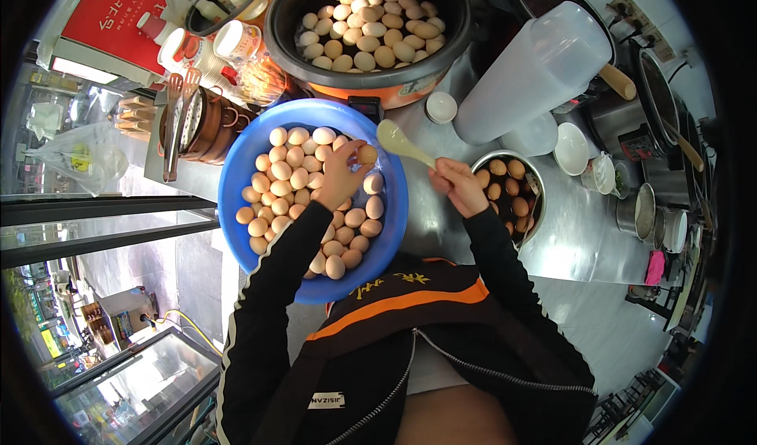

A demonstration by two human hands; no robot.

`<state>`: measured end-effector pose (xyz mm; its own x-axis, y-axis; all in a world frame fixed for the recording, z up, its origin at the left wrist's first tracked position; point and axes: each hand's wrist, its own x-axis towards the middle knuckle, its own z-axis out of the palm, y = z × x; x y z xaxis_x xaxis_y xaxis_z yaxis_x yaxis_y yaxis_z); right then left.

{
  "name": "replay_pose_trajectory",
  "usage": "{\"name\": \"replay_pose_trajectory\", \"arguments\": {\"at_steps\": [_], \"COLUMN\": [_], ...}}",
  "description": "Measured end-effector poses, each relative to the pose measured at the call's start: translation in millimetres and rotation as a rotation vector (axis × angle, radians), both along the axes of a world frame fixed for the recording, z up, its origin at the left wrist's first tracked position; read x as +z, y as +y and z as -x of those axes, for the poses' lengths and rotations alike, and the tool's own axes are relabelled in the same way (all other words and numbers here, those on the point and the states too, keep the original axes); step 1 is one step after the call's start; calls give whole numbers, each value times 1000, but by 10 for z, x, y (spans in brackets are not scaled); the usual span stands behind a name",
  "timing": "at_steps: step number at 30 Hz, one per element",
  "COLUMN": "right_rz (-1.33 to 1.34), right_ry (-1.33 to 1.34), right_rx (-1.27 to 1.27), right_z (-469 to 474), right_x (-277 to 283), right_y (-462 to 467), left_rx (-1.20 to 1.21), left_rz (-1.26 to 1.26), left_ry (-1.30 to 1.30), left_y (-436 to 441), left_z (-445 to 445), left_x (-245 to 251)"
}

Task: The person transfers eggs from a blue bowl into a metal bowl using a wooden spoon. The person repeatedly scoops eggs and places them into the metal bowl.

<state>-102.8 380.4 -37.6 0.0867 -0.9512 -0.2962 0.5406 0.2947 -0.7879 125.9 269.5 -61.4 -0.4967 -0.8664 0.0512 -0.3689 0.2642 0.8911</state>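
Note:
My left hand [343,176] is over a blue plastic basin [397,208], its fingers closed around a brown egg [366,154]. Many pale brown eggs [281,170] lie heaped in that basin. In my right hand [460,189] is the handle of a pale green spoon [401,139]. The spoon's bowl points toward the held egg, near the basin's right rim, and looks apart from it. To the right of my right hand stands a round metal pot [542,208] with darker eggs [520,207] in dark liquid.
An orange-and-black cooker [378,97] full of eggs stands behind the basin. Right of it are a small white bowl [441,107] and a tall translucent stack of cups [520,78]. Metal tongs [172,126] rest by a brown pot [216,128] at left.

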Motion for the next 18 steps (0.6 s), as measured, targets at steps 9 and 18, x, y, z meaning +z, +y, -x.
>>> {"name": "replay_pose_trajectory", "arguments": {"at_steps": [9, 18], "right_rz": [116, 164], "right_ry": [-199, -114], "right_rx": [99, 66], "right_z": [-255, -365], "right_x": [-2, -93], "right_y": [49, 147], "left_rx": [156, 281], "left_rz": [-486, -1194], "left_ry": [641, 1055], "left_y": [436, 539], "left_z": [-148, -72], "left_x": [827, 981]}}
